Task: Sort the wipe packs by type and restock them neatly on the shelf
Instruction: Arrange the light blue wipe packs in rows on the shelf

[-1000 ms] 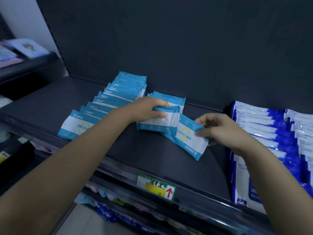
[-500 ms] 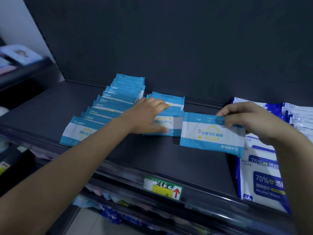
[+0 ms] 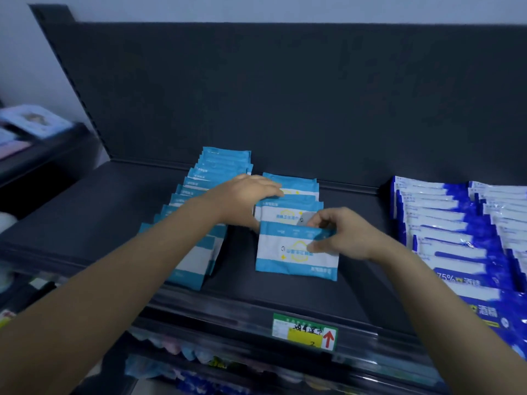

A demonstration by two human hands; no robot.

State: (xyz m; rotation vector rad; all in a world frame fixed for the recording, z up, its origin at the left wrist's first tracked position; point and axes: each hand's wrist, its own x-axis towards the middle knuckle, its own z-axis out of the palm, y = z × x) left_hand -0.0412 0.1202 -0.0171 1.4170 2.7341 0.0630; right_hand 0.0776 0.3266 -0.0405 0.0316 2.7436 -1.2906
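Observation:
A light-blue and white wipe pack point(image 3: 288, 259) stands at the front of a short middle row point(image 3: 293, 195) on the dark shelf point(image 3: 94, 215). My right hand point(image 3: 339, 235) pinches that pack at its upper right corner. My left hand point(image 3: 245, 195) lies with straight fingers over the packs behind it, holding them back. To the left runs a long overlapping row of the same light-blue packs point(image 3: 199, 201). At the right lie rows of dark-blue and white 75% alcohol wipe packs point(image 3: 456, 243).
The shelf's back panel point(image 3: 285, 95) rises close behind the rows. A price label with a red arrow point(image 3: 305, 332) sits on the front rail. Lower shelves hold more goods point(image 3: 185, 357). Another shelf with items point(image 3: 31, 124) stands at the far left.
My right hand has carried the light-blue pack leftward from beside the alcohol wipes to the front of the middle row. My left hand stays on the packs behind it.

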